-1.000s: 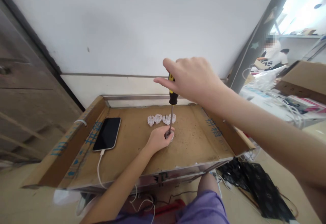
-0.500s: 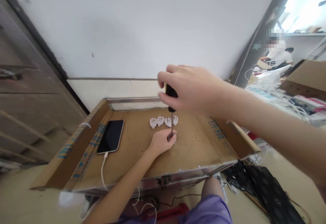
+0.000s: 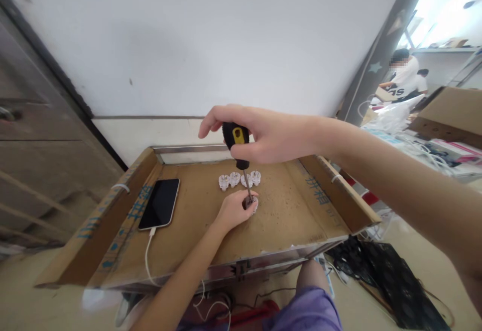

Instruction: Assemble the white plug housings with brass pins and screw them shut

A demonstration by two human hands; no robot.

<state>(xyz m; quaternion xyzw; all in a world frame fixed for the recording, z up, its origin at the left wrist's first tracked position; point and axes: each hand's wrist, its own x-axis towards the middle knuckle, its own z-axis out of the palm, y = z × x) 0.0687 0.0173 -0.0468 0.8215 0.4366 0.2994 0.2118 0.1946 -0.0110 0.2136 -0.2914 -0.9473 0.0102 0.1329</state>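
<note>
My right hand [image 3: 248, 132] is closed around the black and yellow handle of a screwdriver [image 3: 244, 162], its index finger partly stretched past the handle. The shaft slants down to a small white plastic plug part [image 3: 255, 206], which my left hand [image 3: 236, 208] pinches against the cardboard. My left fingers partly hide that part and the screwdriver's tip. Just behind, several similar white plug parts [image 3: 224, 182] with metal pins stand in a row.
A phone [image 3: 160, 204] with a white cable [image 3: 148, 255] lies at left on the cardboard-lined surface [image 3: 196, 210]. Raised cardboard flaps edge both sides. A white wall rises behind. Black panels [image 3: 399, 281] lie on the floor at right; other people [image 3: 408, 72] sit farther back.
My right hand has turned and the screwdriver handle now leans left, with more of its yellow showing. My left hand keeps its pinch on the plug part. The camera view shifts slightly.
</note>
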